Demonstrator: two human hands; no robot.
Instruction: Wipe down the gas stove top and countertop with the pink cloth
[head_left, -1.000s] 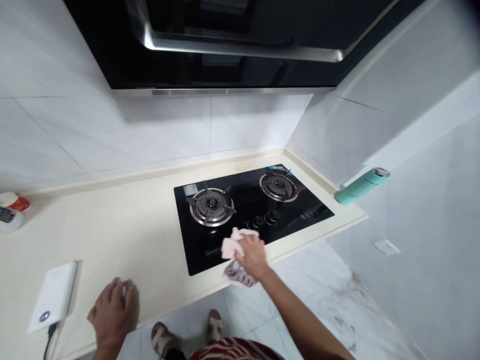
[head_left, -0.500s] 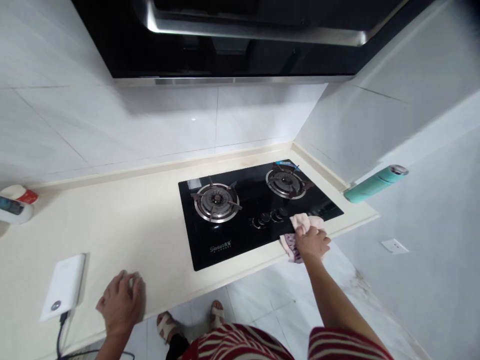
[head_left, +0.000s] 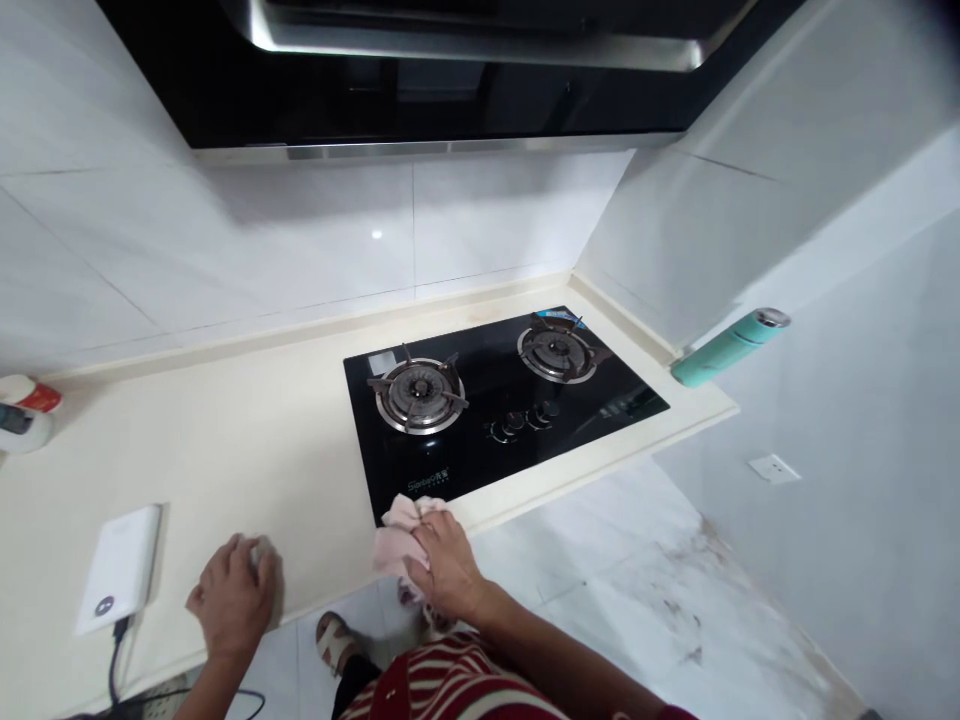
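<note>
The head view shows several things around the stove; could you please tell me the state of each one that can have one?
Pink cloth: bunched up.
Right hand: gripping the cloth.
Left hand: resting on the counter, fingers curled.
Left burner: no visible flame, no pot.
Right burner: no visible flame, no pot.
Knobs: settings too small to read.
Green bottle: capped.
White power bank: lying flat, cable plugged in.
Wall socket: nothing plugged in.

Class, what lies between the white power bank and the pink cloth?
The head view shows the left hand resting on the counter between the power bank and pink cloth.
</note>
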